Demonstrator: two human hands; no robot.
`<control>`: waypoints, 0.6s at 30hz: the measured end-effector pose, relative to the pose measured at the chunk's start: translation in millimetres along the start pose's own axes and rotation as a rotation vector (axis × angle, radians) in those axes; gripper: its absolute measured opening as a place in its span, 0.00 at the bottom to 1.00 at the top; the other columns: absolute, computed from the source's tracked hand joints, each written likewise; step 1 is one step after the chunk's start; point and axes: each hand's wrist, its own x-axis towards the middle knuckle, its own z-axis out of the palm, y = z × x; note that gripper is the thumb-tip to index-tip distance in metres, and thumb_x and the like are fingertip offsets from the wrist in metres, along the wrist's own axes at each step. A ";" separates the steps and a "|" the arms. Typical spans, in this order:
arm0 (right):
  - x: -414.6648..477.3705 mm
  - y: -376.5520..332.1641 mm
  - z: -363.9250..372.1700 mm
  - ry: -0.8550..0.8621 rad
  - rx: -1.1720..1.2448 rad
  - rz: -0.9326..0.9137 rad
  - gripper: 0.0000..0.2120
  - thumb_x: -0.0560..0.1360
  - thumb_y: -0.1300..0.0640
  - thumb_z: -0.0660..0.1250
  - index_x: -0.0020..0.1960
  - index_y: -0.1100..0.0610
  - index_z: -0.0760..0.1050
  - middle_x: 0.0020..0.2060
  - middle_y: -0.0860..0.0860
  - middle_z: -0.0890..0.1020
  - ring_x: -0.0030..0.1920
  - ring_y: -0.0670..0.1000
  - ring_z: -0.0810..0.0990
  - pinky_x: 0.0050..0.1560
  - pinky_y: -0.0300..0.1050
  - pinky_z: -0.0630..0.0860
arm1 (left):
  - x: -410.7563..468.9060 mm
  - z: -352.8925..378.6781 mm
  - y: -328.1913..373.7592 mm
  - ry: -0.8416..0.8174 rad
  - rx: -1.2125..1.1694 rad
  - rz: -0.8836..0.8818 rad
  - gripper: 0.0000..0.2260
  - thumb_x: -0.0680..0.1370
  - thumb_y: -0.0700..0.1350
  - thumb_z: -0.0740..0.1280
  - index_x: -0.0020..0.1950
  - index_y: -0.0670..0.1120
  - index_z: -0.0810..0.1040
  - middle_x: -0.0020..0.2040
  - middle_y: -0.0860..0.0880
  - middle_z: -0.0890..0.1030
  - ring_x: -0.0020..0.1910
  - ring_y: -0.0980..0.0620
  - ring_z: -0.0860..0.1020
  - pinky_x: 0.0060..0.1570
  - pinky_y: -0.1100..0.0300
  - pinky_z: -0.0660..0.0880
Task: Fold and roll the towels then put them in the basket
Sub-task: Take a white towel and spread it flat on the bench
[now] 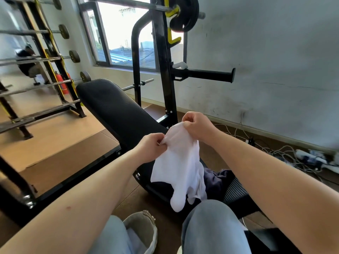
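Gym bench fills mid-frame; both hands, left hand and right hand, pinch the white towel hanging lower centre. I'd find both corners, pull taut, then fold.

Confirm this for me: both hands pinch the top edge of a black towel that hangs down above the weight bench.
Not quite: the towel is white, not black. The head view shows the left hand and the right hand pinching its top edge while it hangs down above the weight bench.
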 end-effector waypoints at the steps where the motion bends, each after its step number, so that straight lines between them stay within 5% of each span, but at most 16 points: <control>1: -0.7 -2.4 -3.0 -0.044 -0.015 -0.023 0.07 0.78 0.59 0.64 0.49 0.52 0.80 0.41 0.48 0.81 0.43 0.50 0.79 0.45 0.47 0.78 | -0.6 -1.7 -1.7 0.037 -0.021 -0.017 0.04 0.78 0.44 0.67 0.46 0.47 0.81 0.44 0.46 0.83 0.44 0.46 0.81 0.49 0.46 0.80; 5: -7.6 -11.1 -6.1 -0.227 -0.058 -0.133 0.06 0.80 0.53 0.69 0.55 0.47 0.81 0.42 0.44 0.81 0.42 0.45 0.79 0.41 0.35 0.71 | -0.2 -7.9 -2.6 0.127 -0.101 0.034 0.05 0.82 0.47 0.66 0.48 0.52 0.81 0.43 0.49 0.82 0.42 0.49 0.80 0.44 0.51 0.78; 12: 7.2 -21.0 -21.2 0.157 0.002 -0.163 0.11 0.83 0.55 0.66 0.60 0.53 0.84 0.52 0.46 0.86 0.53 0.46 0.81 0.49 0.34 0.72 | -5.0 -22.4 -14.3 0.057 0.018 0.084 0.08 0.75 0.48 0.76 0.53 0.53 0.83 0.46 0.49 0.83 0.46 0.48 0.81 0.48 0.52 0.80; 15: 11.5 -18.0 -34.0 0.183 -0.061 -0.123 0.12 0.84 0.57 0.63 0.63 0.56 0.82 0.58 0.50 0.85 0.57 0.51 0.81 0.53 0.38 0.71 | -3.9 -33.9 -21.4 0.135 0.037 0.009 0.05 0.76 0.48 0.75 0.50 0.54 0.83 0.45 0.52 0.83 0.45 0.50 0.82 0.48 0.50 0.82; 18: 12.4 -8.3 -46.7 0.130 -0.128 -0.042 0.14 0.85 0.61 0.59 0.66 0.58 0.80 0.59 0.54 0.83 0.51 0.52 0.80 0.47 0.39 0.75 | -2.8 -47.4 -27.4 0.209 0.056 -0.113 0.05 0.76 0.50 0.75 0.50 0.56 0.83 0.46 0.54 0.83 0.46 0.54 0.80 0.44 0.56 0.80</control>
